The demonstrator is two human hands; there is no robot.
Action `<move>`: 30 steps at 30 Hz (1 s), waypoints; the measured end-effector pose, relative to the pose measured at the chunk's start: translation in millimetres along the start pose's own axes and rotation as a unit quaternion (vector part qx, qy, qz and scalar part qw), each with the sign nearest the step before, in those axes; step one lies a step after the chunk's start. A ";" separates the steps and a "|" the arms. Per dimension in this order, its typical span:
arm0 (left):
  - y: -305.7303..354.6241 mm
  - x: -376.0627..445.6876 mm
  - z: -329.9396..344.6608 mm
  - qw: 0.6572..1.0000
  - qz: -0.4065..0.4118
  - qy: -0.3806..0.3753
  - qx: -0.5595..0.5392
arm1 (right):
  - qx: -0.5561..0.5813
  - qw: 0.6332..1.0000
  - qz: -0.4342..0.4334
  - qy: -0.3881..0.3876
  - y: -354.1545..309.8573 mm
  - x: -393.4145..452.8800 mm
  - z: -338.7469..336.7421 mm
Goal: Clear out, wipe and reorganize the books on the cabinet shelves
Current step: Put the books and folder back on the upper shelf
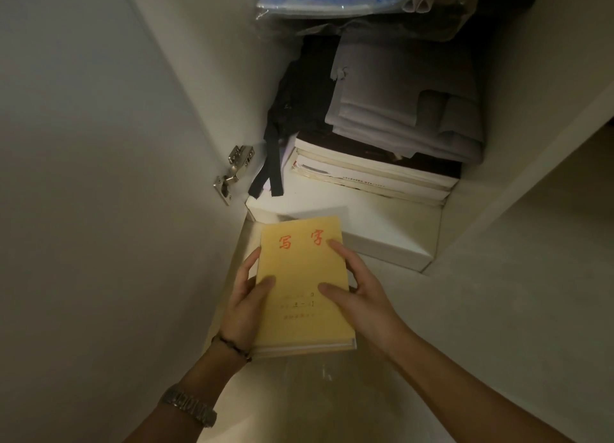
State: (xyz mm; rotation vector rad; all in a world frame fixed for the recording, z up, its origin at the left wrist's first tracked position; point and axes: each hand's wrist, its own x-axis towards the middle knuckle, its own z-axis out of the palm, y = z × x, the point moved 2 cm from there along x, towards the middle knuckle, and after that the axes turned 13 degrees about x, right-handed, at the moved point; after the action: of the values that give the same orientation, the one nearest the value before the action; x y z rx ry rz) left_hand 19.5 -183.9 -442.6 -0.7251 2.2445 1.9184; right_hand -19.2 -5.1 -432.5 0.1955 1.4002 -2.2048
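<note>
Both hands, left hand and right hand, clasp the yellow writing book by its long edges, thumbs on the cover, keeping it level just above the lower cabinet shelf, probably for carrying flat.

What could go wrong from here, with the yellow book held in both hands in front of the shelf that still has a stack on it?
1. The folded grey cloths sit on top of the stacked books; pulling books out from under them may tip the cloths off.
2. The black strap hangs over the shelf edge and could snag a hand or a book.
3. The left hand and right hand hold the yellow book only at its side edges, so it could slip.
</note>
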 end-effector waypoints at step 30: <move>257.9 6.1 8.6 0.978 0.209 0.013 -0.005 | 0.071 0.986 -0.154 0.013 -267.4 -0.6 78.5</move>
State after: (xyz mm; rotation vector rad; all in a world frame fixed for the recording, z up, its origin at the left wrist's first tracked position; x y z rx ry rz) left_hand -94.8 -153.6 -213.2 -0.2910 2.5673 2.0981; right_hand -139.2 15.3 -181.8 0.0591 1.3633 -2.5648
